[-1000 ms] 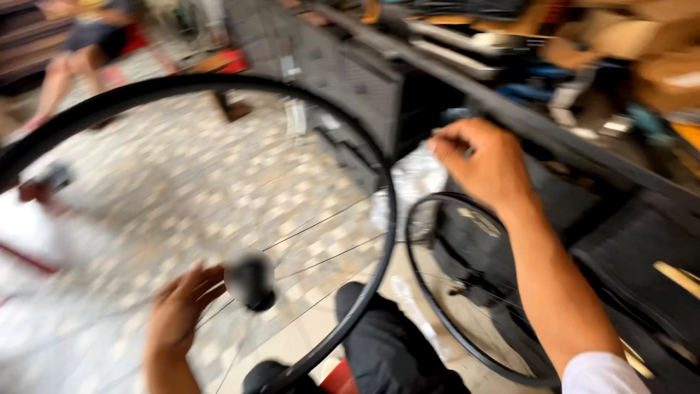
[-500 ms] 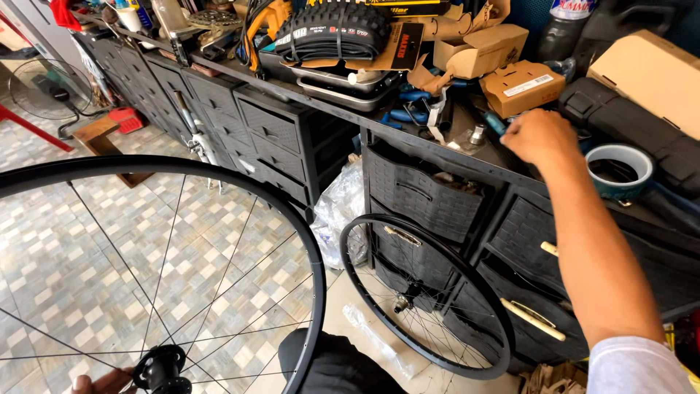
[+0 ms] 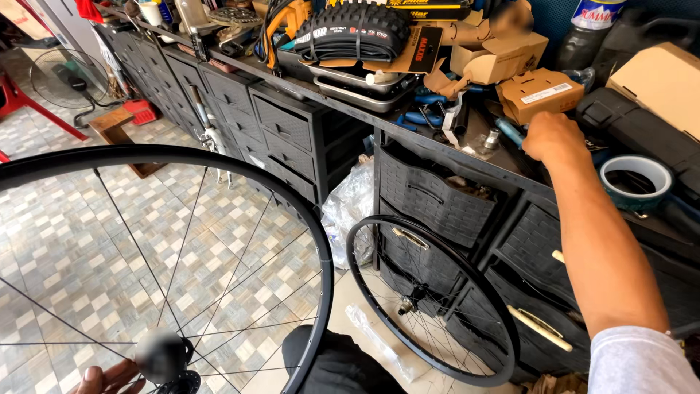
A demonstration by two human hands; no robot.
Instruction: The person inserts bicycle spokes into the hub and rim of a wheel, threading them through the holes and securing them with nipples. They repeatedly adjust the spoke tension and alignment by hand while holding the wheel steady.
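A large black spoked bicycle wheel (image 3: 321, 255) fills the lower left, upright in front of my knee. My left hand (image 3: 109, 379) shows only its fingers at the bottom edge, curled under the wheel's hub (image 3: 164, 357). My right hand (image 3: 554, 138) reaches out to the cluttered workbench (image 3: 408, 135). It rests knuckles-up beside a blue-handled tool (image 3: 507, 131) and below a small cardboard box (image 3: 539, 91). Its fingers are turned away, so what they touch is hidden.
A second, smaller black wheel (image 3: 379, 222) leans on the dark drawer units (image 3: 430, 197) under the bench, next to a clear plastic bag (image 3: 350, 204). On the bench are a folded tyre (image 3: 354, 29), metal trays and a tape roll (image 3: 634, 182). A fan (image 3: 62, 80) stands at the far left.
My view has lifted from the floor to the bench. My right hand has travelled up to the bench top and stayed there. The left hand still holds the wheel's hub.
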